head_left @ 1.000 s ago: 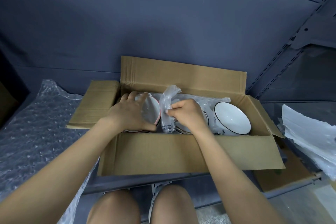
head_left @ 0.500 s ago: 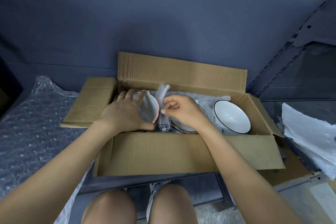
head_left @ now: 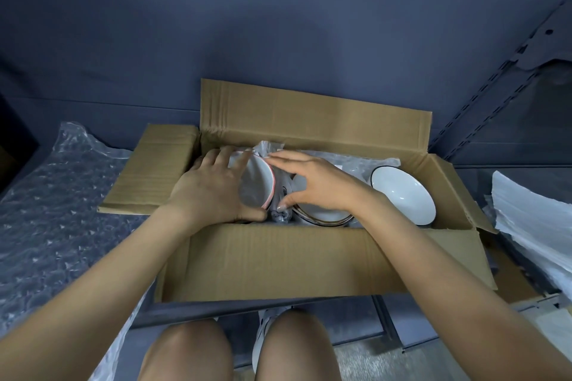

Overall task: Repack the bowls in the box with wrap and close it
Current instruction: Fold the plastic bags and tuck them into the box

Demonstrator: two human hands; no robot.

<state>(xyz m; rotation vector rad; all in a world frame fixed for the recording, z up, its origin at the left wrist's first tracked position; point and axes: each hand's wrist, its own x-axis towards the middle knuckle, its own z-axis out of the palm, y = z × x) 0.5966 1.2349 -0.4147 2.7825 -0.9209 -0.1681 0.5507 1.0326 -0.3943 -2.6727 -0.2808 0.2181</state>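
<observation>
An open cardboard box [head_left: 278, 260] stands on a dark shelf with its flaps spread. Inside at the left, a white bowl with a red rim [head_left: 261, 185] stands on edge, and my left hand [head_left: 210, 192] grips it from the left, fingers over its top. My right hand [head_left: 312, 182] is spread above a strip of clear wrap [head_left: 280, 213] wedged between that bowl and a dark-rimmed bowl [head_left: 322, 215]; its thumb touches the wrap. Another dark-rimmed white bowl [head_left: 402, 195] leans at the right end. More wrap lines the box's back.
A large sheet of bubble wrap [head_left: 52, 210] lies on the shelf left of the box. White foam sheets [head_left: 532, 226] are stacked at the right on a flat piece of cardboard [head_left: 510, 281]. My knees [head_left: 241, 349] are below the shelf edge.
The wrap strip that stood up above the bowls has been pushed down between them. My right hand has opened from a pinch into a spread hand over it. My left hand stays on the red-rimmed bowl.
</observation>
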